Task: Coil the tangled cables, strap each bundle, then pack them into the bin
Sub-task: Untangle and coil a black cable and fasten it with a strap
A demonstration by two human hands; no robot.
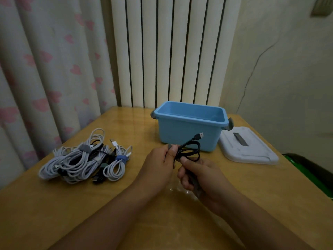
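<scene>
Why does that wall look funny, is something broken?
Yes, a thin crack runs down the wall on the right, behind the blue bin. On the table nothing looks broken: the bin's white lid just lies flat beside it, and the cable pile is messy.

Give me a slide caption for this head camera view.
Both hands hold a coiled black USB cable before an empty blue plastic bin.

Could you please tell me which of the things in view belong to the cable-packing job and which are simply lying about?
Belongs to the job:
- black cable, coiled, held by left hand and right hand
- pile of strapped cables
- blue bin, open
- white lid, lying beside the bin

Just lying about:
- curtain
- radiator
- green object off the table's edge
</scene>
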